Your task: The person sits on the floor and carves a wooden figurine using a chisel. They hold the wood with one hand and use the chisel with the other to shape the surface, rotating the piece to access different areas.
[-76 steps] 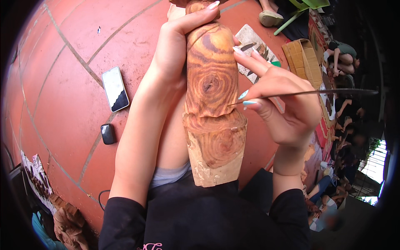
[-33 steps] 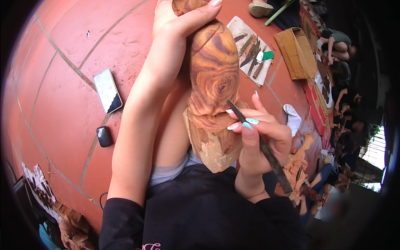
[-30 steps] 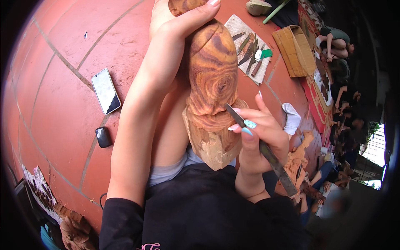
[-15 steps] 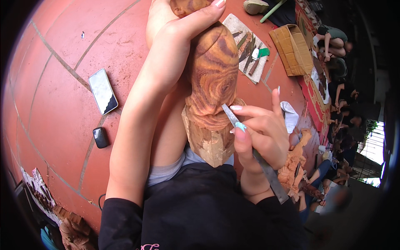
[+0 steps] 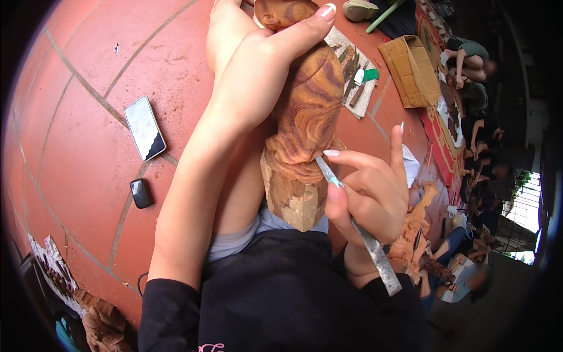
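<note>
A carved wooden figure (image 5: pixel 311 108) with swirling brown grain stands between my legs, its pale, rough-cut base (image 5: pixel 296 202) toward me. Around its upper part wraps my left hand (image 5: pixel 252 76), thumb lying across the narrow neck below the rounded top; the other fingers are hidden behind. My right hand (image 5: pixel 372 190) pinches a flat metal carving chisel (image 5: pixel 375 255) between thumb and fingers, little finger raised. The chisel's tip touches the figure in the groove just above the base, and its long end points down past my wrist.
More carving tools (image 5: pixel 355 88) lie on a white cloth (image 5: pixel 369 97) beyond the figure, beside a cardboard box (image 5: pixel 410 70). On the tiled floor at left are a phone (image 5: pixel 145 129) and a small black case (image 5: pixel 141 193). Another wood carving (image 5: pixel 413 234) lies at right; several people sit farther off.
The figure's upper part has tilted to the right, with my left hand moving along. My right hand and the chisel have shifted slightly down, the blade turning a little.
</note>
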A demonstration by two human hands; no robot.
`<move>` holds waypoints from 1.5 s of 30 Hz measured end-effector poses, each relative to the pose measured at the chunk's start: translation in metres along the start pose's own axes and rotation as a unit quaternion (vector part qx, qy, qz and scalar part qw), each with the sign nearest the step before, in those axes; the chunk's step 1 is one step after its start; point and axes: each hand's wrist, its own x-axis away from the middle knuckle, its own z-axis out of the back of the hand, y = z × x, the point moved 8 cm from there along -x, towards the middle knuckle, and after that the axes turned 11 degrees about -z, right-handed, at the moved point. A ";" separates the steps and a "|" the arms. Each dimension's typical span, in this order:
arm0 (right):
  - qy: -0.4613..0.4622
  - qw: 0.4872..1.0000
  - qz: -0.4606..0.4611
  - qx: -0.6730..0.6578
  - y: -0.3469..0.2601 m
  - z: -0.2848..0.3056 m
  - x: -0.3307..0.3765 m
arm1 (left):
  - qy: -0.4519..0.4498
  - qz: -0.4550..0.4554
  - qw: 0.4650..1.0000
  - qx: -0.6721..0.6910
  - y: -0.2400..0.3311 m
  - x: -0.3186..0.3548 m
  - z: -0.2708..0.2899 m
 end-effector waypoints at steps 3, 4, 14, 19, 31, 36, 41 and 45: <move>0.020 1.000 -0.003 0.006 0.004 0.000 0.000 | 0.015 0.005 1.000 -0.013 0.004 0.002 -0.004; 0.019 1.000 -0.005 0.006 0.005 -0.002 0.000 | 0.013 0.013 1.000 -0.008 0.006 0.004 -0.007; 0.006 1.000 -0.003 -0.014 0.008 -0.002 0.000 | -0.016 -0.064 0.996 -0.056 0.009 -0.002 -0.011; 0.020 1.000 -0.013 -0.016 0.011 0.002 0.000 | -0.015 -0.054 0.997 -0.049 0.009 -0.002 -0.011; 0.020 0.999 -0.022 0.033 0.008 0.001 0.001 | -0.045 -0.078 0.994 -0.055 0.010 -0.006 -0.010; 0.063 0.996 -0.010 0.054 0.010 0.004 0.002 | -0.009 -0.099 0.992 -0.071 0.015 -0.004 -0.014; 0.019 0.999 -0.027 0.041 0.007 0.003 0.006 | -0.035 -0.106 0.990 -0.086 0.012 -0.005 -0.014; 0.046 0.998 -0.017 0.032 0.013 0.001 0.007 | -0.043 -0.102 0.990 -0.090 0.014 -0.005 -0.014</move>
